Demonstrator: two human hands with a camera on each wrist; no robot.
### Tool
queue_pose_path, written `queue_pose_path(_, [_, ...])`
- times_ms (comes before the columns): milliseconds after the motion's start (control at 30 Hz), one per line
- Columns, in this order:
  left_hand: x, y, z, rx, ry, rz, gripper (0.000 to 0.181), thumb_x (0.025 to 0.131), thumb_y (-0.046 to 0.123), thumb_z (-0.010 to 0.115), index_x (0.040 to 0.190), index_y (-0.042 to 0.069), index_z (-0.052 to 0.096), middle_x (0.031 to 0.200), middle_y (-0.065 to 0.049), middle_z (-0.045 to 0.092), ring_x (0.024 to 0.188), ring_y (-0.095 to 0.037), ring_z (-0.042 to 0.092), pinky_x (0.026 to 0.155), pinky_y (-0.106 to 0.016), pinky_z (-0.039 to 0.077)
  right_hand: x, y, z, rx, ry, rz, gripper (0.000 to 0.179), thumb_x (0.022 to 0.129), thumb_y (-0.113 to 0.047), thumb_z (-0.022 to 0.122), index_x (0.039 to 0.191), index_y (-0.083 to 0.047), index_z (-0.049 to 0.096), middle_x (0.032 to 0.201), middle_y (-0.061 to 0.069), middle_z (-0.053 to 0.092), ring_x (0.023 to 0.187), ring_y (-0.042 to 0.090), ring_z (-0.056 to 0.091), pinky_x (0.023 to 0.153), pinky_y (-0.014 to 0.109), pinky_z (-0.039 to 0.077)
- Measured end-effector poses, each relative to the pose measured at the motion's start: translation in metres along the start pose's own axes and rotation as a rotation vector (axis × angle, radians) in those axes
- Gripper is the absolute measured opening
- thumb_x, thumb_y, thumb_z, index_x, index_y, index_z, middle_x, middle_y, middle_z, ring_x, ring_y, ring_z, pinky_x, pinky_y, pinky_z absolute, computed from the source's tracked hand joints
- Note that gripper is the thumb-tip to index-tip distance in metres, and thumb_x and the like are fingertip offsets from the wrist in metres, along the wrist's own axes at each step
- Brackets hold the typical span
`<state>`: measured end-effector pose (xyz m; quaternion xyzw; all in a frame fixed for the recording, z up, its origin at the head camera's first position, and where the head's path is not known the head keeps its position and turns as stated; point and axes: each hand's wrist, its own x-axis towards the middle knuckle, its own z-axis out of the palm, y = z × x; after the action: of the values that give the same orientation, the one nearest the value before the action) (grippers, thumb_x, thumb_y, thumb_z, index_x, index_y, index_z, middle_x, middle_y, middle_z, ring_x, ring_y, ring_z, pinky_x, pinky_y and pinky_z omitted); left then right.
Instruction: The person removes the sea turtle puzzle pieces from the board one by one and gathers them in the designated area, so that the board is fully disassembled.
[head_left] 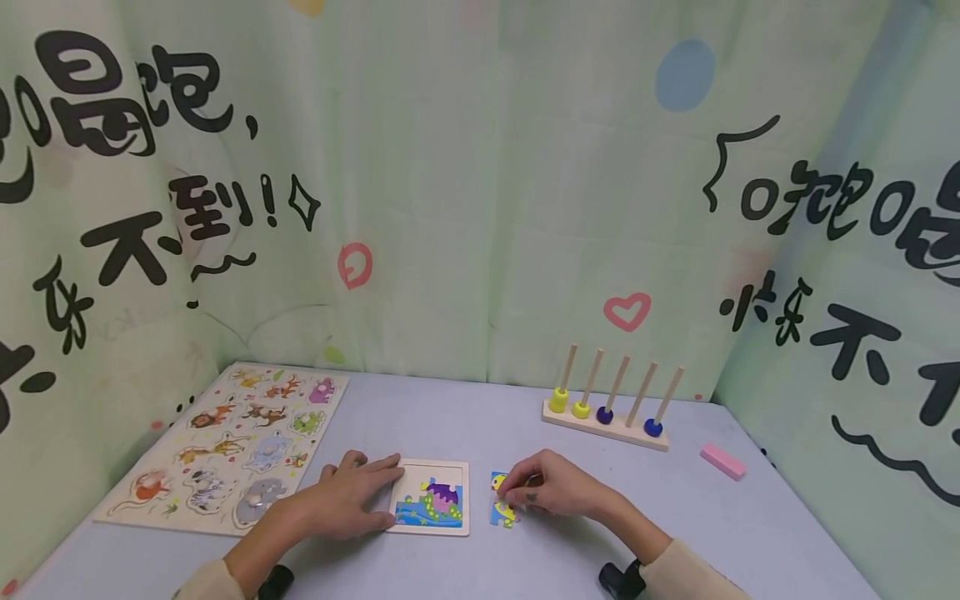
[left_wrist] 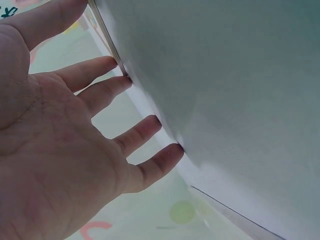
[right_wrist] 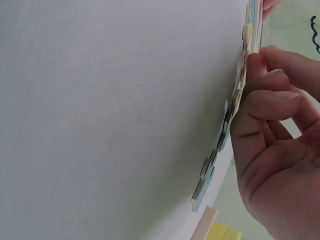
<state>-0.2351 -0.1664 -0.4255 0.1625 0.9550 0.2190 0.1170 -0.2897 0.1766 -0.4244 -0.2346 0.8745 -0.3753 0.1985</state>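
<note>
A small wooden jigsaw tray (head_left: 466,500) lies mid-table, holding joined puzzle pieces that show a purple and green figure over blue. My left hand (head_left: 352,496) spreads its straight fingers at the tray's left edge, with fingertips touching it; the left wrist view shows the same hand (left_wrist: 65,130) from the palm side. Just right of the tray are loose blue and yellow puzzle pieces (head_left: 504,515). Over them, my right hand (head_left: 551,485) curls its fingers and pinches a puzzle piece (right_wrist: 235,102), partly hidden by the fingers.
A large wooden animal puzzle board (head_left: 243,450) lies at the left. Towards the back right stands a peg stand (head_left: 611,425) with yellow and dark blue beads on its pegs. A pink block (head_left: 723,462) sits near the right edge. Printed curtains (head_left: 450,208) enclose the table.
</note>
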Motion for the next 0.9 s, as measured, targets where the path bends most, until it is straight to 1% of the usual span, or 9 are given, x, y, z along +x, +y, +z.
queue_pose_path(167, [0.0006, 0.0006, 0.0004, 0.006, -0.005, -0.003, 0.07, 0.092, 0.04, 0.08, 0.154, 0.019, 0.055, 0.171, -0.001, 0.042, 0.153, -0.041, 0.033, 0.116, -0.071, 0.029, -0.0008, 0.001, -0.0004, -0.027, -0.022, -0.029, 0.004, 0.095, -0.009, 0.079, 0.098, -0.01, 0.081, 0.099, 0.003, 0.078, 0.085, 0.016, 0.059, 0.069, 0.022, 0.048])
queue_pose_path(233, [0.0006, 0.0006, 0.0006, 0.006, -0.004, -0.003, 0.07, 0.092, 0.04, 0.08, 0.154, 0.019, 0.055, 0.171, -0.001, 0.042, 0.153, -0.041, 0.033, 0.116, -0.071, 0.029, -0.0014, 0.0016, -0.0007, -0.02, -0.038, -0.04, 0.004, 0.093, -0.007, 0.08, 0.097, -0.009, 0.081, 0.098, 0.004, 0.079, 0.083, 0.015, 0.059, 0.069, 0.022, 0.048])
queue_pose_path(433, [0.0001, 0.0005, 0.0004, 0.0, -0.006, -0.005, 0.07, 0.092, 0.039, 0.08, 0.155, 0.019, 0.055, 0.171, -0.001, 0.042, 0.153, -0.041, 0.033, 0.117, -0.072, 0.028, -0.0044, 0.002, -0.0018, -0.005, -0.056, -0.075, 0.011, 0.087, -0.002, 0.083, 0.097, -0.007, 0.08, 0.095, 0.006, 0.078, 0.08, 0.013, 0.06, 0.069, 0.02, 0.049])
queue_pose_path(567, [-0.0002, 0.0006, -0.0002, 0.003, -0.009, -0.008, 0.071, 0.092, 0.04, 0.079, 0.155, 0.019, 0.055, 0.171, 0.0, 0.041, 0.154, -0.041, 0.032, 0.117, -0.071, 0.028, -0.0058, 0.0019, -0.002, -0.011, -0.057, -0.087, 0.014, 0.084, -0.002, 0.086, 0.096, -0.007, 0.079, 0.093, 0.005, 0.076, 0.08, 0.012, 0.061, 0.07, 0.019, 0.048])
queue_pose_path(900, [-0.0015, 0.0018, -0.0015, 0.0, -0.011, -0.015, 0.07, 0.093, 0.039, 0.079, 0.155, 0.019, 0.054, 0.171, 0.0, 0.042, 0.154, -0.043, 0.032, 0.119, -0.072, 0.028, -0.0038, 0.0042, -0.0012, -0.001, -0.049, -0.102, 0.015, 0.084, -0.002, 0.086, 0.097, -0.006, 0.079, 0.089, 0.005, 0.073, 0.077, 0.01, 0.06, 0.067, 0.018, 0.049])
